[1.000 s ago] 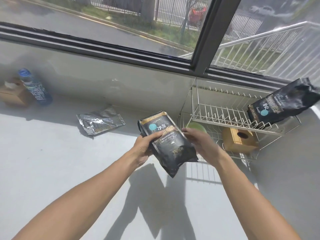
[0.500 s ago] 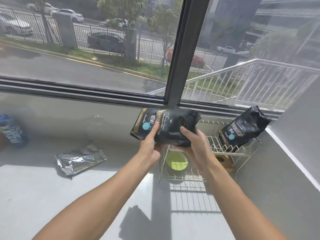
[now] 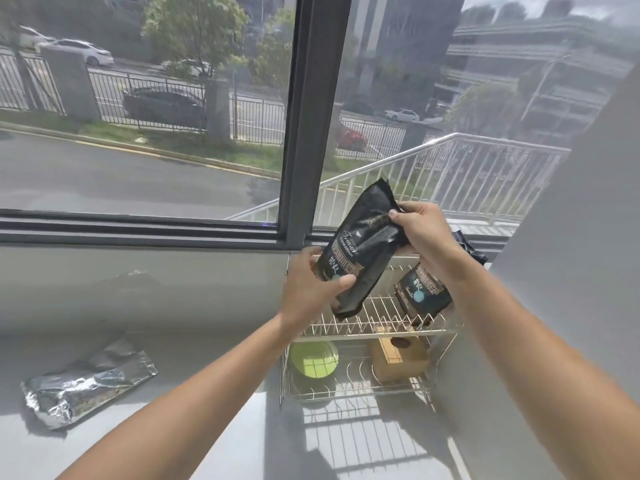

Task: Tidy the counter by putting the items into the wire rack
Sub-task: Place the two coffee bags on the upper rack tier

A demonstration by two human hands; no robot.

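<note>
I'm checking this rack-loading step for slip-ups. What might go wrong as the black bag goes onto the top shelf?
1. The held black bag is tilted, its lower end over the wire rack top shelf; set down like this, it may topple.
2. The second black bag already leans there beside it and could get knocked.
3. The right hand only pinches the upper edge; if the left hand lets go, the bag may swing.

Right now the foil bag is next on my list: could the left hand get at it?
Probably not yet: the left hand is gripping the black bag. The foil bag lies uncovered on the counter.
</note>
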